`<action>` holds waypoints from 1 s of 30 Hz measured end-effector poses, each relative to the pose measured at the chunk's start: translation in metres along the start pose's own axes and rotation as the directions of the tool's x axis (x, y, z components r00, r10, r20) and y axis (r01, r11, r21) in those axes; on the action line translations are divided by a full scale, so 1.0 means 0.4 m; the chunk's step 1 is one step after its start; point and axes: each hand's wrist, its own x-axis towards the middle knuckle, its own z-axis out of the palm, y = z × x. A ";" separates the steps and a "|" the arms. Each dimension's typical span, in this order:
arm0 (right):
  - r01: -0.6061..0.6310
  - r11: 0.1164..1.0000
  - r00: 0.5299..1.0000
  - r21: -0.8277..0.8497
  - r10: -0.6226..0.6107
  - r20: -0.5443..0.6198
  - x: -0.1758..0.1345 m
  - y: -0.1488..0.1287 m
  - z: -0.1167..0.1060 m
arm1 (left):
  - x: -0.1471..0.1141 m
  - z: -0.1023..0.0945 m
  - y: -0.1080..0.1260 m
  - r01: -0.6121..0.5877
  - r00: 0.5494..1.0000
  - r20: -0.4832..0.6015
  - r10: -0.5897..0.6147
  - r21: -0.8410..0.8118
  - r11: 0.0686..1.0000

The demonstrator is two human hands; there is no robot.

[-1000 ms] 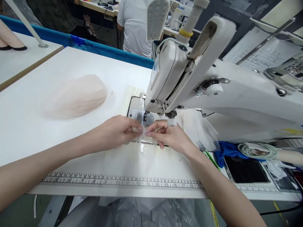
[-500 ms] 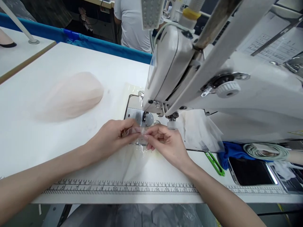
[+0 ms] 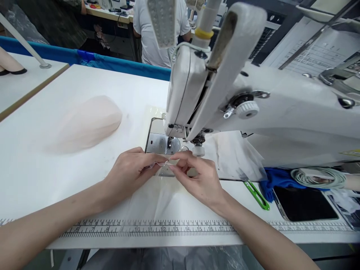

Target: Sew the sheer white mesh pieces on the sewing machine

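Note:
My left hand (image 3: 128, 175) pinches the edge of a thin, see-through whitish fabric (image 3: 153, 198) between thumb and fingers. Thumb and index finger of my right hand (image 3: 201, 180) close on the same edge from the other side, the fingertips of both hands nearly meeting. Below the hands the fabric hangs loosely over the tabletop, faint against the white. Both hands are just in front of the sewing machine's needle plate (image 3: 159, 142). The presser foot (image 3: 169, 143) stands behind the fingertips, under the sewing machine head (image 3: 182, 86).
A sheer pinkish fabric piece (image 3: 95, 120) lies at left. More white fabric (image 3: 233, 155) sits beneath the machine arm. At right are a green thread snipper (image 3: 257, 195), a phone (image 3: 305, 204), blue cloth (image 3: 277, 180) and coiled tubing (image 3: 317, 178). A printed ruler (image 3: 149, 229) edges the table. People sit beyond.
The view has shifted a little, so the machine sits further left. Both hands stay together at the fabric edge, and my fingers have altered their pinch slightly.

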 end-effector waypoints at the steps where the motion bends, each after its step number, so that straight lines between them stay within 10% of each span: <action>1: 0.003 1.000 1.000 0.006 -0.003 0.012 -0.001 0.001 0.001 | -0.001 0.001 0.000 -0.002 1.000 0.000 0.002 0.009 1.000; 22: 0.260 0.956 0.965 -0.139 -0.261 0.010 -0.003 0.009 0.002 | 0.008 -0.015 0.018 -0.200 0.964 -0.146 0.220 0.141 0.970; 27: 0.428 0.843 0.884 -0.325 -0.465 -0.041 -0.001 0.017 -0.006 | -0.002 -0.005 0.027 -0.133 0.987 -0.085 0.136 0.037 0.990; 30: 0.579 0.633 0.754 -0.514 -0.655 0.042 0.001 0.013 -0.021 | -0.009 0.002 0.034 -0.093 0.990 -0.104 0.091 -0.007 0.996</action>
